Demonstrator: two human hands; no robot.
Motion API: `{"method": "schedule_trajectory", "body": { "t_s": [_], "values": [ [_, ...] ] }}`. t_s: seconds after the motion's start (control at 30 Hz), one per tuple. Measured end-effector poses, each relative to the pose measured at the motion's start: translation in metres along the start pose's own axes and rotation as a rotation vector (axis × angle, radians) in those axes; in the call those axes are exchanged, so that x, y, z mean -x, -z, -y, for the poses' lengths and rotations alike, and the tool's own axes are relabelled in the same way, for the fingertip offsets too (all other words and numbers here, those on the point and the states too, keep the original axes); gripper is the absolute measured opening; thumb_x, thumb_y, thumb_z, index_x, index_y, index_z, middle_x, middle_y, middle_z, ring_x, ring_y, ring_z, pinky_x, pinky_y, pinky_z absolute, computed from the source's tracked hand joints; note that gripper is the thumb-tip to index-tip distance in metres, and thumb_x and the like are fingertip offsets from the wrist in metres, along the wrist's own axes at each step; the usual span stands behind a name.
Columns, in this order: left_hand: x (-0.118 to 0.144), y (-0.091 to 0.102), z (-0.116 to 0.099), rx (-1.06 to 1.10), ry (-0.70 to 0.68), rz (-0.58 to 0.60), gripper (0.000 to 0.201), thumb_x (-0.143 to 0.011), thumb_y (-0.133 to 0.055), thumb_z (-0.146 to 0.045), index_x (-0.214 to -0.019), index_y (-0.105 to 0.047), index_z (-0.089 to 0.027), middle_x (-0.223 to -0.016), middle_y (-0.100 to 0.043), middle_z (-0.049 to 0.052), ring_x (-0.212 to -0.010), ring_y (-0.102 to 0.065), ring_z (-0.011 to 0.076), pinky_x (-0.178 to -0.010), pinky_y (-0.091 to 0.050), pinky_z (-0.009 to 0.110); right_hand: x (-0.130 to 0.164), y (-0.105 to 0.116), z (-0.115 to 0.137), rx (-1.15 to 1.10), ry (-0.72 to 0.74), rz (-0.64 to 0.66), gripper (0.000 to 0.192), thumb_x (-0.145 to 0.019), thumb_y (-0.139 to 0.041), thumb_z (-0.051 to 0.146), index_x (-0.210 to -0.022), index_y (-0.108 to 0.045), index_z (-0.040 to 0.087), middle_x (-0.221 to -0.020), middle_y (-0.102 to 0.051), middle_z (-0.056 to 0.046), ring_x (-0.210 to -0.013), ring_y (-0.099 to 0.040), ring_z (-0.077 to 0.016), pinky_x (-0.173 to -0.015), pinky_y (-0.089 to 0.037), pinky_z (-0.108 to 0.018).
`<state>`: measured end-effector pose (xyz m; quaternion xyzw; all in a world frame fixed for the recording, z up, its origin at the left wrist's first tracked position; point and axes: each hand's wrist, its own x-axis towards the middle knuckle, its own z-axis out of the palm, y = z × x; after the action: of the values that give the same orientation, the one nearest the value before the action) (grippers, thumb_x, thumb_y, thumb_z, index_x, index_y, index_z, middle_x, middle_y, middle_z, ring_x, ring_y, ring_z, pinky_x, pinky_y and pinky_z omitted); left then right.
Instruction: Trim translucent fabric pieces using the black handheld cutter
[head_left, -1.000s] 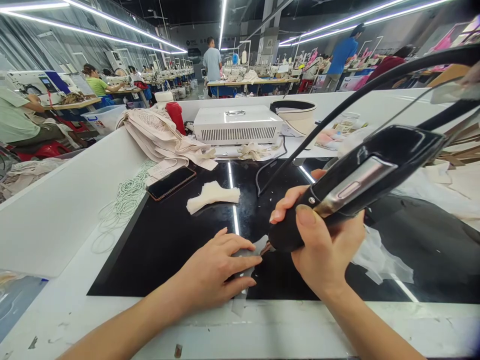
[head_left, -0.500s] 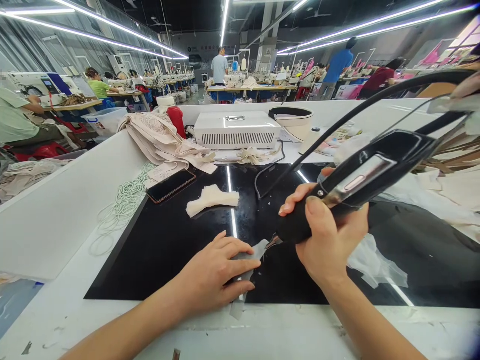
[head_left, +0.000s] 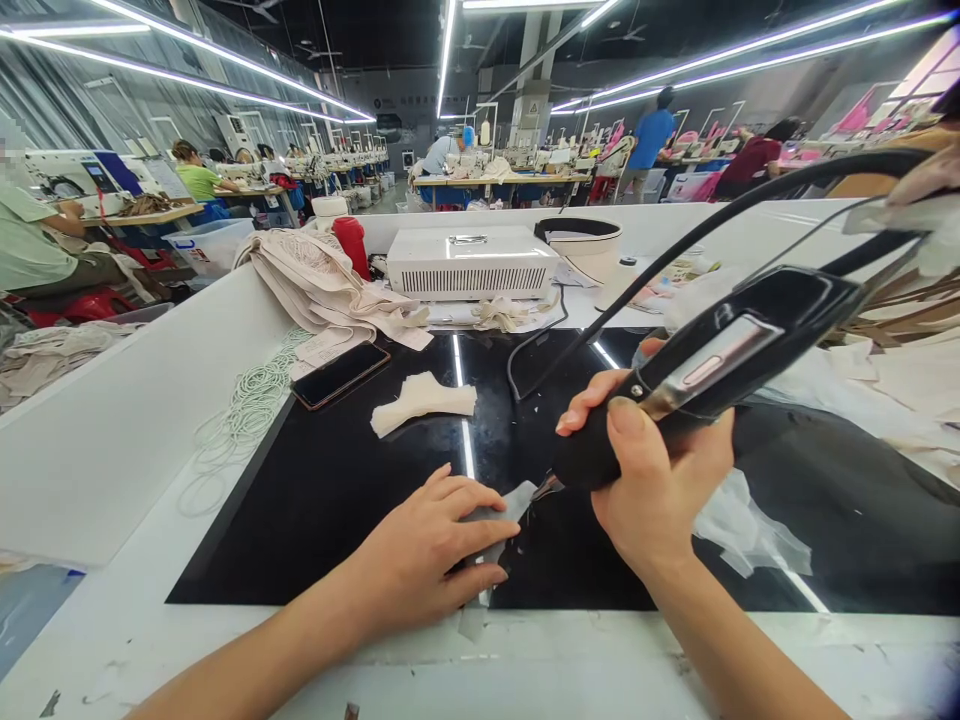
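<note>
My left hand [head_left: 442,540] lies flat with its fingers spread over a small piece of translucent whitish material [head_left: 517,497] on the black mat [head_left: 315,520]. My right hand [head_left: 660,480] is wrapped round a black corded hand tool [head_left: 720,350] with a silver strip on its body. The tool slants down to the left, and its metal tip [head_left: 547,487] meets the edge of the translucent piece, just beyond my left fingertips. Part of that piece is hidden under my left hand. A crumpled sheer scrap [head_left: 750,525] lies to the right of my right wrist.
A cream cut piece [head_left: 424,400] and a phone [head_left: 341,375] lie on the mat. Behind stand a white vented box [head_left: 472,265], a red container [head_left: 351,247] and draped beige fabric [head_left: 322,275]. Green cord [head_left: 259,395] is heaped at left. The black cable [head_left: 645,265] arcs across the right.
Both hands and the tool hold nearly the same pose, with only a slight shift of view. In the background, a person in a light shirt has bent down over a table.
</note>
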<state>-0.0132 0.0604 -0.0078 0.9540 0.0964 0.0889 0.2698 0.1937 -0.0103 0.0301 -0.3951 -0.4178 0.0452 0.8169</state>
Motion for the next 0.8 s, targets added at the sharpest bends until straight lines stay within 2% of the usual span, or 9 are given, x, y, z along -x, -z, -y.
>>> {"method": "schedule_trajectory", "body": {
  "t_s": [0.1,0.27,0.4,0.47,0.57,0.63,0.8],
  "values": [
    [0.0,-0.002,0.001,-0.006,-0.012,-0.006,0.035,-0.108,-0.075,-0.03,-0.143,-0.075,-0.027,-0.147,-0.072,0.012,-0.14,-0.068,0.0313,-0.136,-0.031,0.073,0.002,0.0,-0.002,0.005,-0.009,0.011,0.042,-0.095,-0.09,0.043,-0.127,-0.066,0.03,-0.086,-0.073,0.007,-0.059,-0.067,-0.0155,-0.057,-0.056,-0.032],
    [0.002,-0.003,0.003,-0.018,-0.037,-0.034,0.036,-0.108,-0.075,-0.029,-0.144,-0.074,-0.026,-0.146,-0.073,0.012,-0.14,-0.069,0.0311,-0.136,-0.033,0.072,0.002,-0.002,-0.003,-0.005,-0.008,0.011,0.031,-0.096,-0.088,0.037,-0.116,-0.065,0.029,-0.086,-0.073,0.006,-0.059,-0.067,-0.0147,-0.056,-0.057,-0.031],
    [0.003,-0.003,0.005,-0.015,-0.031,-0.098,0.035,-0.111,-0.071,-0.028,-0.146,-0.072,-0.025,-0.147,-0.073,0.012,-0.138,-0.071,0.0299,-0.135,-0.038,0.068,-0.001,-0.001,-0.002,-0.009,-0.015,-0.006,0.035,-0.094,-0.09,0.039,-0.117,-0.066,0.029,-0.085,-0.073,0.007,-0.06,-0.067,-0.0148,-0.059,-0.058,-0.032],
    [0.003,-0.003,0.007,-0.029,-0.006,-0.177,0.032,-0.112,-0.066,-0.025,-0.143,-0.073,-0.023,-0.145,-0.074,0.011,-0.134,-0.072,0.0282,-0.133,-0.045,0.062,-0.002,0.0,-0.001,-0.013,-0.008,-0.02,0.038,-0.093,-0.091,0.04,-0.12,-0.066,0.029,-0.085,-0.073,0.007,-0.06,-0.067,-0.0146,-0.06,-0.059,-0.032],
    [0.002,-0.005,0.011,-0.065,0.062,-0.326,0.026,-0.113,-0.063,-0.023,-0.136,-0.075,-0.021,-0.137,-0.076,0.01,-0.127,-0.074,0.0259,-0.12,-0.06,0.049,-0.003,0.0,0.001,-0.022,-0.008,-0.019,0.04,-0.093,-0.092,0.041,-0.121,-0.066,0.029,-0.085,-0.073,0.007,-0.06,-0.067,-0.0143,-0.06,-0.059,-0.031],
    [0.002,-0.006,0.014,-0.099,0.117,-0.387,0.021,-0.113,-0.063,-0.024,-0.13,-0.076,-0.021,-0.134,-0.077,0.01,-0.126,-0.073,0.0268,-0.113,-0.063,0.046,-0.002,-0.001,0.001,-0.023,-0.013,-0.012,0.038,-0.092,-0.091,0.042,-0.118,-0.066,0.028,-0.085,-0.073,0.007,-0.059,-0.067,-0.0142,-0.059,-0.058,-0.031],
    [0.002,-0.007,0.017,-0.127,0.191,-0.38,0.012,-0.11,-0.067,-0.026,-0.118,-0.075,-0.023,-0.132,-0.077,0.008,-0.127,-0.072,0.0275,-0.112,-0.063,0.046,0.001,-0.003,-0.002,-0.015,-0.027,-0.015,0.04,-0.091,-0.092,0.045,-0.111,-0.062,0.029,-0.085,-0.073,0.007,-0.059,-0.068,-0.0143,-0.056,-0.059,-0.03]
  ]
}}
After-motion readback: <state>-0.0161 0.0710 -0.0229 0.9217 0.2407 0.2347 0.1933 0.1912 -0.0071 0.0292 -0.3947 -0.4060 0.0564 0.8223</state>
